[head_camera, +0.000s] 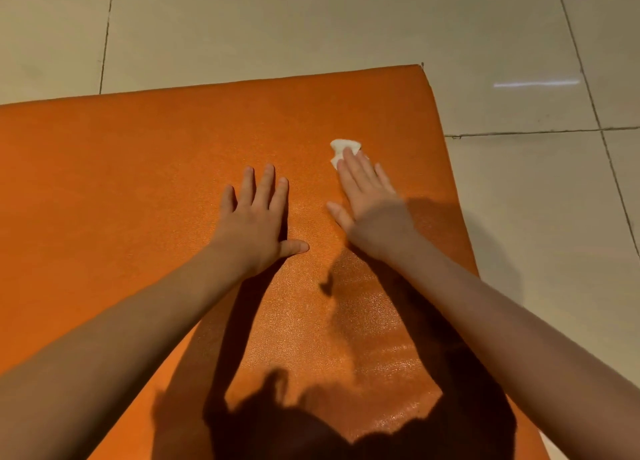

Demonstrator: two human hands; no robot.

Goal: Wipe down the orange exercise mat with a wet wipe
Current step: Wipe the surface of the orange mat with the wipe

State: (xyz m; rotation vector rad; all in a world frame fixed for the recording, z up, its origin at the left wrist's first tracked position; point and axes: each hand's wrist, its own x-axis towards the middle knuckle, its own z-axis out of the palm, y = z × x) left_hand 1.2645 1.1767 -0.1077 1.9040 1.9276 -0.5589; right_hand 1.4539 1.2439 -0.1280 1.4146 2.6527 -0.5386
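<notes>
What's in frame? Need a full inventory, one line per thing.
exercise mat: 1, orange, lies flat on the floor and fills most of the view; the near part between the arms has a sheen
wet wipe: 1, white, crumpled, on the mat toward its far right corner
tiled floor: 1, cream with dark grout lines, beyond and to the right of the mat
shadow: 1, dark, of the person's head and arms, on the near part of the mat
left hand: 1, flat on the mat with fingers spread, left of the wipe
right hand: 1, straight fingers pressing on the wipe
</notes>
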